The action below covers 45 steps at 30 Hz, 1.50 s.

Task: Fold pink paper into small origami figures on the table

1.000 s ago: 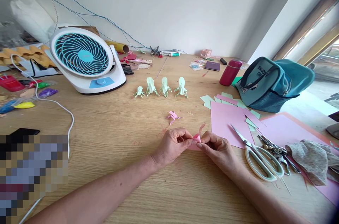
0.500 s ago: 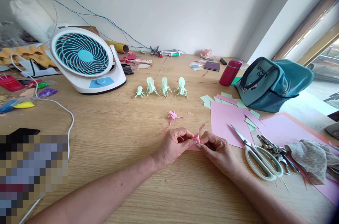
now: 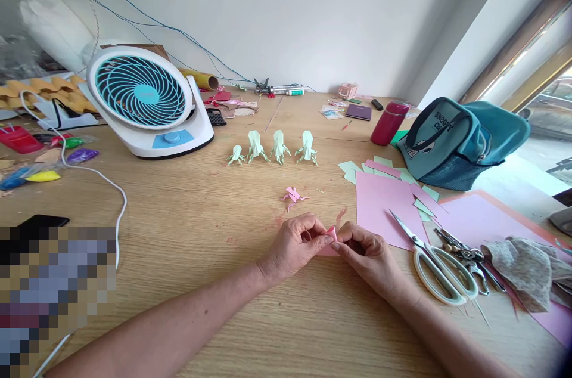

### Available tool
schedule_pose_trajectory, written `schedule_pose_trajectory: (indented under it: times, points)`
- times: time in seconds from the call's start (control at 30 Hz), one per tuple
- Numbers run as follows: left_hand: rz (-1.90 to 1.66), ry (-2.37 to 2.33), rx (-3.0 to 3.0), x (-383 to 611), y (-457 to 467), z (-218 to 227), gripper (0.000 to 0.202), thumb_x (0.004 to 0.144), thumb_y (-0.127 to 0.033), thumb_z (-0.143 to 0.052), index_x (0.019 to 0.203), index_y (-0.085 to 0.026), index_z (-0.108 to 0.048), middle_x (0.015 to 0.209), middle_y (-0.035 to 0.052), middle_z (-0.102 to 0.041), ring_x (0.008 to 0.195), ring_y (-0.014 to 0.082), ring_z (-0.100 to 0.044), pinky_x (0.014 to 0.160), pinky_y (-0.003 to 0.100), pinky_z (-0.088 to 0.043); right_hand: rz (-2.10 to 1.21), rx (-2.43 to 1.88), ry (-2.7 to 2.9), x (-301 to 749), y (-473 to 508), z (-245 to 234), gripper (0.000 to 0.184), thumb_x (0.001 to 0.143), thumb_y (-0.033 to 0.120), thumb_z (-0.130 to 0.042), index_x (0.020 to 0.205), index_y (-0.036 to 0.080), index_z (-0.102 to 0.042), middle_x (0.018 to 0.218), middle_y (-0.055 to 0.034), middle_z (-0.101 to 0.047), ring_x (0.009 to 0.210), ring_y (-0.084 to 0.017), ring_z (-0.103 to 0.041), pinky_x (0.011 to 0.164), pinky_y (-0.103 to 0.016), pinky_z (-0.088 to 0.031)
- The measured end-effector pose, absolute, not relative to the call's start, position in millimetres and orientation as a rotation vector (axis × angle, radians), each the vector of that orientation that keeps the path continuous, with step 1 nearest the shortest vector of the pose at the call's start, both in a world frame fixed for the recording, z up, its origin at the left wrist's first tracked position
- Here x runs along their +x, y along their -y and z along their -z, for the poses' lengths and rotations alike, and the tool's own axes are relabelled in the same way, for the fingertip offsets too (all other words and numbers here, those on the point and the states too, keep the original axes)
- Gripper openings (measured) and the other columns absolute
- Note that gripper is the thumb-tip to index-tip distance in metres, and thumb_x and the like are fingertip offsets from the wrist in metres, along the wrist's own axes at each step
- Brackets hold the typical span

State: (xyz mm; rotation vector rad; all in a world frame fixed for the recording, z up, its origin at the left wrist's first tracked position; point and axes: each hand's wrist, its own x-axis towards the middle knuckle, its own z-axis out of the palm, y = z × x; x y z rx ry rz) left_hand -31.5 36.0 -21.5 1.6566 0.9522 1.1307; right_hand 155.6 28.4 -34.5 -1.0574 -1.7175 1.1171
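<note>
My left hand (image 3: 295, 245) and my right hand (image 3: 366, 253) meet at the middle of the wooden table (image 3: 201, 211), fingers pinched on a small folded pink paper piece (image 3: 330, 235) held between them just above the tabletop. A finished small pink origami figure (image 3: 292, 195) lies a little beyond my hands. Farther back, several pale green origami figures (image 3: 277, 148) stand in a row.
White-handled scissors (image 3: 440, 267) lie on pink paper sheets (image 3: 384, 202) to the right, beside keys and a crumpled cloth (image 3: 522, 265). A teal bag (image 3: 460, 139) and red bottle (image 3: 388, 121) stand at back right. A white-and-teal fan (image 3: 143, 101) with its cable stands at back left.
Both hands stay pinched on the pink paper; the right fingers have shifted slightly closer to the left. The view drifted a little.
</note>
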Motion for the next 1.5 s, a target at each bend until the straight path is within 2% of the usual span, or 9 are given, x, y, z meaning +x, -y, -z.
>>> schedule_pose_trajectory:
  times: [0.27,0.47,0.67,0.97,1.5]
  points:
    - [-1.109,-0.977,1.625,-29.8,-34.1,19.0,0.021,0.084,-0.031,-0.068,0.073,-0.013,-0.067,0.070,0.0008,-0.060,0.063,0.0102,-0.050,0.059,0.022,-0.038,-1.093,-1.064,1.694,154.1,-27.2,29.7,0.024,0.084,0.038,-0.071,0.072,0.019,-0.063,0.068,0.0015,-0.054,0.062,-0.012,-0.044,0.057,-0.025,-0.035]
    - [-1.144,-1.000,1.735,-30.0,-33.5,18.0,0.024,0.085,-0.029,-0.067,0.067,-0.014,-0.062,0.063,-0.0019,-0.056,0.060,0.0086,-0.046,0.057,0.021,-0.035,-1.104,-1.073,1.692,154.4,-27.5,31.5,0.027,0.084,0.043,-0.070,0.073,0.019,-0.064,0.068,0.0009,-0.055,0.062,-0.013,-0.044,0.057,-0.026,-0.035]
    - [-1.138,-1.002,1.681,-29.2,-32.5,16.4,0.023,0.086,-0.030,-0.067,0.070,-0.013,-0.065,0.066,-0.0005,-0.058,0.061,0.0092,-0.047,0.059,0.021,-0.037,-1.105,-1.049,1.697,154.3,-27.6,31.7,0.026,0.084,0.041,-0.071,0.072,0.019,-0.063,0.068,0.0013,-0.054,0.062,-0.013,-0.043,0.058,-0.026,-0.035]
    - [-1.149,-1.015,1.685,-28.5,-32.2,17.1,0.023,0.085,-0.030,-0.068,0.070,-0.014,-0.067,0.066,0.0005,-0.060,0.061,0.0100,-0.048,0.058,0.022,-0.037,-1.100,-1.064,1.680,154.5,-27.4,32.4,0.027,0.083,0.045,-0.071,0.075,0.020,-0.064,0.071,0.0000,-0.056,0.064,-0.014,-0.047,0.060,-0.027,-0.038]
    - [-1.199,-1.020,1.655,-23.8,-24.8,12.4,0.028,0.088,-0.034,-0.065,0.067,-0.014,-0.063,0.066,-0.0001,-0.058,0.062,0.0093,-0.048,0.059,0.022,-0.038,-1.104,-0.987,1.646,156.1,-26.7,32.9,0.021,0.086,0.039,-0.070,0.076,0.021,-0.064,0.074,-0.0002,-0.057,0.069,-0.016,-0.050,0.065,-0.028,-0.040]
